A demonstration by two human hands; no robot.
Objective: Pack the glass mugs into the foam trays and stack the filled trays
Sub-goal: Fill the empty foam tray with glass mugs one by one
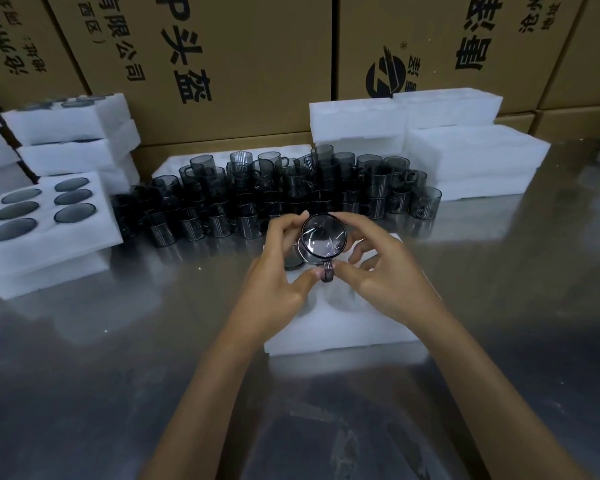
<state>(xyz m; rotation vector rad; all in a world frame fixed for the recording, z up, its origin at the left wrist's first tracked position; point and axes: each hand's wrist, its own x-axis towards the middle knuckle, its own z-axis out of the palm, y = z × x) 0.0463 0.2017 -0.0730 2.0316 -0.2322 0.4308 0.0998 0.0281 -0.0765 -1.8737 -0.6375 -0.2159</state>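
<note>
A single glass mug is held up between both hands, its round mouth tipped toward the camera and its handle pointing down. The left hand curls its grip round the mug's left side, thumb near the handle; the right hand closes on the right side, thumb and forefinger pinching at the handle. The mug hangs just above the far end of a white foam tray lying on the steel surface directly under the grip. One dark shape, probably a mug already seated, shows in a tray pocket just below the left fingers; the nearer pockets look unfilled.

The step in hand seems to be inspecting or orienting this mug before it goes in. The next move calls for turning it to suit a free pocket and lowering it straight, handle aligned with the pocket's slot, without knocking glass on glass.

Beyond the grip stands the crowd of loose mugs. To its left sit filled trays, stacked; to its right, beyond the mugs, blank foam trays; cardboard boxes stand behind.
</note>
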